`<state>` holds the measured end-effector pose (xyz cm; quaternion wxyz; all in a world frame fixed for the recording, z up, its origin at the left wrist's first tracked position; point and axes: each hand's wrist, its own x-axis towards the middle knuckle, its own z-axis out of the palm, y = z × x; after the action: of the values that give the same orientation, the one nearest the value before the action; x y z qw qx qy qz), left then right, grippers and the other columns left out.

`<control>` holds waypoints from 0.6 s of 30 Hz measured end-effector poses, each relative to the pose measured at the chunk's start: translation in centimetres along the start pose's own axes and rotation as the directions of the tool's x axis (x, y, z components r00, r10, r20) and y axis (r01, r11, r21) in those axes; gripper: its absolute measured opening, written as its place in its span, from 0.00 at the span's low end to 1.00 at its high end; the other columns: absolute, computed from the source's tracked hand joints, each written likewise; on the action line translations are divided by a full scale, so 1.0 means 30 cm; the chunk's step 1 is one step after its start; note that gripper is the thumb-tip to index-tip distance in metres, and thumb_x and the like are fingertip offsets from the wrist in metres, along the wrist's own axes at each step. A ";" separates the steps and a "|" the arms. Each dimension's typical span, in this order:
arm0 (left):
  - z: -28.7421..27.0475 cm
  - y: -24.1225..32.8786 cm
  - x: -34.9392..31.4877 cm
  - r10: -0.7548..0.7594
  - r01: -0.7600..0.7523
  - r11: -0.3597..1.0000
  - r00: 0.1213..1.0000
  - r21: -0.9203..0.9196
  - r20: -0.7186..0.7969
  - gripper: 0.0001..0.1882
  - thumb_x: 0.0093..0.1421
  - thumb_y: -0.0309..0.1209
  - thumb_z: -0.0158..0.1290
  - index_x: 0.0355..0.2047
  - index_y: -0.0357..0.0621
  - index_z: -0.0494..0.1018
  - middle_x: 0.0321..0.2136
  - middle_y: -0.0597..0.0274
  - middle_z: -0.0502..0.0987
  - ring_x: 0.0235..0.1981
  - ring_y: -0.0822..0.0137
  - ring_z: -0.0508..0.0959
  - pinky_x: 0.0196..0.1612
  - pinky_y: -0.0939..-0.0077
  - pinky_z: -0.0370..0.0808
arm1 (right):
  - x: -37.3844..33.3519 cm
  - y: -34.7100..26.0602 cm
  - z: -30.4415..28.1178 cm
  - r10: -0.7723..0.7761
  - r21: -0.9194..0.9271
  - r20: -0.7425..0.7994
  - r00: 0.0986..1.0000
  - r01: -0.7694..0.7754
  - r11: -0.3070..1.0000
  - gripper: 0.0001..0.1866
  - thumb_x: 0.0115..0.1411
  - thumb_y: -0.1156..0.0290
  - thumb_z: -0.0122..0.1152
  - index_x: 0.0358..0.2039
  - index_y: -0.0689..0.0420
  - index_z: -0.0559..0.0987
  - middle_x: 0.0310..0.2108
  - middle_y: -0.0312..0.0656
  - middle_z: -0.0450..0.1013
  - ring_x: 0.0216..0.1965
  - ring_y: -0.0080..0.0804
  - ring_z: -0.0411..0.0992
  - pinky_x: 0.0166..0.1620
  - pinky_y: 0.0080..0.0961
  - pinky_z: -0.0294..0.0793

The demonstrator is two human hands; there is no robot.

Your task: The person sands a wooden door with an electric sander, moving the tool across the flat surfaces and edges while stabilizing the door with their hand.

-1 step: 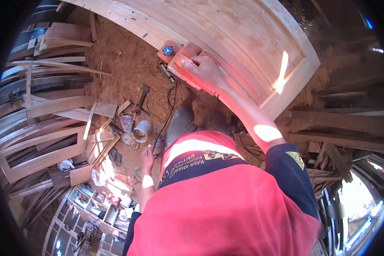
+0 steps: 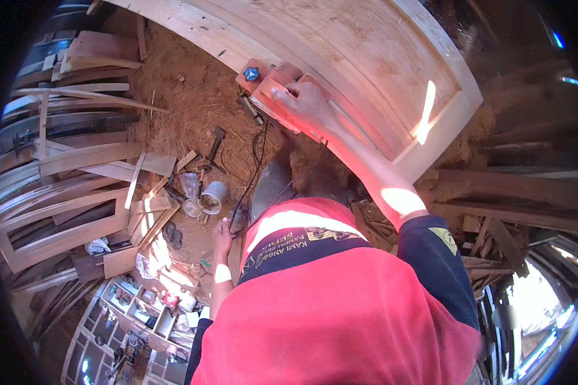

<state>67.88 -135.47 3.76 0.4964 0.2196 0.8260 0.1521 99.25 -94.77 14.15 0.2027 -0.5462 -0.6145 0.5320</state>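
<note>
My right hand is closed on the handle of an orange-red electric planer with a blue front knob. The planer rests along the near edge of a pale wooden door panel, and my hand and forearm hide part of it. From the tool a black cord drops toward my left hand. That hand is low at my left side, its fingers closed around the cord.
On the sawdust-covered floor at the left lie a hammer, a white bucket and a clear plastic bag. Wooden frames and planks are stacked along the left, more boards at the right. A compartmented shelf holds small items at lower left.
</note>
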 end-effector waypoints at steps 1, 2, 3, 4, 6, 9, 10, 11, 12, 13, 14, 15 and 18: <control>-0.004 -0.001 0.002 -0.029 0.029 0.999 1.000 -0.018 -0.006 0.26 0.73 0.47 0.42 0.38 0.34 0.77 0.18 0.62 0.72 0.22 0.72 0.73 0.26 0.73 0.71 | 0.043 -0.019 0.022 -0.017 0.002 0.018 1.000 0.016 1.000 0.28 0.60 0.48 0.56 0.26 0.67 0.80 0.19 0.49 0.77 0.23 0.35 0.78 0.29 0.32 0.75; -0.007 -0.001 0.004 -0.057 0.057 0.998 0.998 -0.036 -0.012 0.26 0.73 0.47 0.42 0.39 0.34 0.77 0.18 0.62 0.72 0.22 0.72 0.73 0.26 0.73 0.71 | 0.085 -0.038 0.046 -0.031 -0.005 0.015 0.999 0.031 1.000 0.28 0.61 0.48 0.56 0.28 0.66 0.81 0.20 0.49 0.77 0.23 0.35 0.78 0.29 0.32 0.75; -0.011 -0.004 0.005 -0.063 0.063 0.998 0.998 -0.026 -0.022 0.26 0.73 0.48 0.42 0.39 0.35 0.77 0.18 0.62 0.72 0.22 0.72 0.73 0.26 0.74 0.72 | 0.127 -0.058 0.073 -0.045 -0.011 0.013 0.999 0.045 0.999 0.28 0.61 0.48 0.55 0.29 0.66 0.81 0.20 0.50 0.77 0.24 0.36 0.78 0.29 0.32 0.75; -0.008 0.001 -0.001 -0.073 0.073 0.997 0.997 -0.018 -0.027 0.25 0.73 0.48 0.42 0.40 0.35 0.77 0.18 0.63 0.72 0.22 0.72 0.73 0.26 0.74 0.72 | 0.166 -0.072 0.103 -0.055 -0.023 0.014 0.998 0.056 0.998 0.27 0.61 0.48 0.55 0.30 0.66 0.81 0.21 0.50 0.78 0.24 0.36 0.79 0.29 0.31 0.75; -0.015 -0.029 -0.009 -0.071 0.071 0.997 0.996 -0.015 -0.049 0.25 0.73 0.48 0.42 0.40 0.36 0.76 0.19 0.63 0.72 0.21 0.72 0.73 0.25 0.74 0.72 | 0.228 -0.150 0.150 -0.109 0.044 -0.005 0.994 0.109 0.993 0.28 0.61 0.47 0.54 0.31 0.64 0.81 0.21 0.51 0.76 0.24 0.38 0.76 0.32 0.37 0.73; -0.020 -0.077 0.015 -0.051 0.045 0.996 0.996 -0.073 -0.077 0.25 0.73 0.48 0.42 0.41 0.38 0.76 0.20 0.65 0.71 0.20 0.73 0.72 0.24 0.76 0.72 | 0.451 -0.138 0.237 -0.441 -0.086 -0.047 0.896 0.437 0.895 0.25 0.62 0.48 0.54 0.37 0.59 0.82 0.26 0.49 0.78 0.29 0.38 0.78 0.35 0.37 0.75; 0.008 -0.031 0.031 -0.061 0.053 0.991 0.997 -0.125 -0.055 0.24 0.73 0.48 0.42 0.41 0.38 0.76 0.20 0.65 0.71 0.20 0.73 0.72 0.24 0.77 0.71 | 0.496 -0.144 0.221 -0.444 -0.122 -0.066 0.893 0.435 0.892 0.25 0.63 0.47 0.54 0.39 0.58 0.82 0.27 0.48 0.79 0.31 0.37 0.79 0.36 0.36 0.76; 0.010 -0.009 0.032 -0.083 0.072 0.982 0.995 -0.174 -0.057 0.24 0.73 0.48 0.42 0.41 0.39 0.76 0.20 0.66 0.71 0.19 0.74 0.71 0.23 0.79 0.71 | 0.536 -0.169 0.236 -0.454 -0.134 -0.073 0.888 0.443 0.887 0.25 0.63 0.46 0.54 0.41 0.57 0.82 0.29 0.46 0.80 0.32 0.37 0.80 0.37 0.35 0.76; -0.006 -0.010 0.011 -0.094 0.077 0.972 0.993 -0.222 -0.069 0.24 0.73 0.48 0.41 0.42 0.39 0.76 0.20 0.66 0.70 0.19 0.74 0.71 0.22 0.79 0.70 | 0.551 -0.268 0.273 -0.335 -0.051 -0.063 0.940 0.332 0.942 0.26 0.63 0.45 0.54 0.42 0.56 0.82 0.29 0.45 0.80 0.32 0.37 0.79 0.38 0.35 0.76; 0.003 0.013 0.021 -0.082 0.066 0.964 0.995 -0.258 -0.052 0.23 0.74 0.48 0.41 0.42 0.40 0.75 0.20 0.67 0.70 0.18 0.75 0.71 0.22 0.80 0.70 | 0.618 -0.278 0.270 -0.381 -0.010 -0.065 0.922 0.381 0.924 0.27 0.64 0.43 0.54 0.41 0.56 0.82 0.27 0.45 0.79 0.29 0.36 0.77 0.37 0.35 0.75; 0.024 0.030 0.019 -0.077 0.062 0.951 0.996 -0.303 -0.040 0.23 0.74 0.48 0.40 0.43 0.41 0.75 0.20 0.67 0.70 0.18 0.76 0.71 0.21 0.81 0.69 | 0.677 -0.302 0.270 -0.429 0.034 -0.058 0.902 0.431 0.902 0.28 0.64 0.42 0.54 0.41 0.57 0.81 0.25 0.44 0.78 0.27 0.36 0.75 0.36 0.34 0.74; 0.025 0.051 0.028 -0.078 0.069 0.961 0.997 -0.270 -0.021 0.23 0.74 0.48 0.39 0.44 0.41 0.74 0.20 0.69 0.69 0.18 0.77 0.71 0.20 0.82 0.68 | 0.702 -0.296 0.251 -0.412 0.053 -0.038 0.911 0.413 0.909 0.28 0.64 0.42 0.53 0.40 0.57 0.81 0.25 0.44 0.77 0.27 0.36 0.74 0.35 0.34 0.74; 0.006 0.031 -0.023 -0.111 0.076 0.937 0.990 -0.342 -0.084 0.23 0.74 0.49 0.40 0.45 0.42 0.74 0.20 0.69 0.70 0.18 0.76 0.72 0.21 0.82 0.68 | 0.545 -0.299 0.209 -0.359 0.092 0.080 0.930 0.351 0.932 0.29 0.65 0.41 0.53 0.39 0.58 0.81 0.24 0.44 0.76 0.26 0.35 0.73 0.34 0.34 0.73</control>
<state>68.51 -135.03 4.63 0.4903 0.0837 0.8215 0.2789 84.69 -81.53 14.36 0.2867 -0.3921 -0.6914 0.5349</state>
